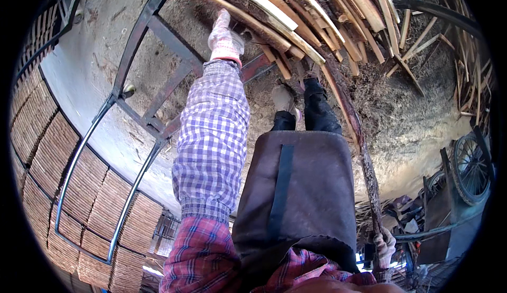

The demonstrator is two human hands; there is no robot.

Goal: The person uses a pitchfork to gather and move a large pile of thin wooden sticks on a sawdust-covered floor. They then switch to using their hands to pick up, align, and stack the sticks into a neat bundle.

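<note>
My left hand [226, 40], in a pale glove, reaches forward to the near edge of a pile of long wood slats [264, 3]. One digit of that hand is stretched toward the outermost slat; the other fingers show only in part, and nothing is seen held. At lower right my gloved right hand [386, 244] is closed around the near end of a long bark-edged wood strip [361, 147]. That strip curves past my right leg up to the pile, where its far end meets the slats. A dark apron [301, 187] hangs over my front.
A rusty metal cart frame [171, 43] with bent tube handles [74, 171] stands to the left. Stacked bundles of thin wood [87, 187] line the left side. Loose slats [414, 55] litter the far right, and a spoked wheel [471, 169] stands at the right.
</note>
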